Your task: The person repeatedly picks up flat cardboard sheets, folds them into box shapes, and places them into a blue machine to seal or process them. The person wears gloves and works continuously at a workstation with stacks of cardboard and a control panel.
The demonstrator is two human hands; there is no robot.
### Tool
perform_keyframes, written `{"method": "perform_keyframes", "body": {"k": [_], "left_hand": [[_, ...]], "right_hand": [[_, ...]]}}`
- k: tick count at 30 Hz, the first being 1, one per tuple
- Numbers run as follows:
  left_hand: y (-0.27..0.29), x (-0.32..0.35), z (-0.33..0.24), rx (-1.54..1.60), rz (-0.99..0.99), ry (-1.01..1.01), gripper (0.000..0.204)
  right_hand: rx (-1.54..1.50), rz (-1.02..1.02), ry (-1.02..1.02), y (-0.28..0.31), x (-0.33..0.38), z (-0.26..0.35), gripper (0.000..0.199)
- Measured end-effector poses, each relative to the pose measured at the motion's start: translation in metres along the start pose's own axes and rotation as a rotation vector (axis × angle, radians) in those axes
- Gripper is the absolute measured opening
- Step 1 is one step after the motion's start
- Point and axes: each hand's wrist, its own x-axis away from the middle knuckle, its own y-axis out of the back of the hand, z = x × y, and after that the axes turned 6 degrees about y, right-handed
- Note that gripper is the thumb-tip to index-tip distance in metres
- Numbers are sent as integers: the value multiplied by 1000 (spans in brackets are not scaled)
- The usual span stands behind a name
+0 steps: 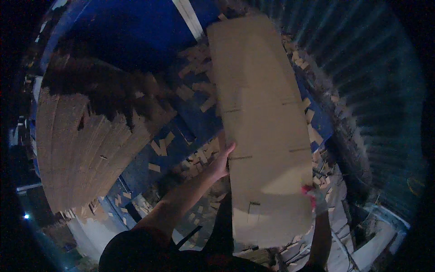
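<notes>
A long flat sheet of brown cardboard (260, 122) with slots cut along its edges stretches away from me, held up in front. My left hand (220, 162) is bare and grips its left edge, thumb on top. My right hand (316, 198), in a white glove with red fingertips, holds its right edge lower down. Under the sheet lies a blue surface (195, 122) strewn with several small cardboard offcuts (158, 147).
A tall stack of cardboard sheets (86, 145) stands at the left, its edges fanned. A corrugated metal wall (376, 90) runs along the right. More scraps and debris (326, 167) lie by the right edge. The scene is dim.
</notes>
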Motion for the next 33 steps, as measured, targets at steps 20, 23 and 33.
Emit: {"method": "perform_keyframes", "body": {"k": [20,23,33], "left_hand": [[-139,46,-29,-187,455,-436,61],[-196,107,-68,-115,407,-235,71],[-265,324,-162,-90,911,-761,61]], "right_hand": [[544,-291,391,-217,281,134,63],[608,-296,453,-223,284,142,63],[821,-161,724,-253,294,183,62]]}}
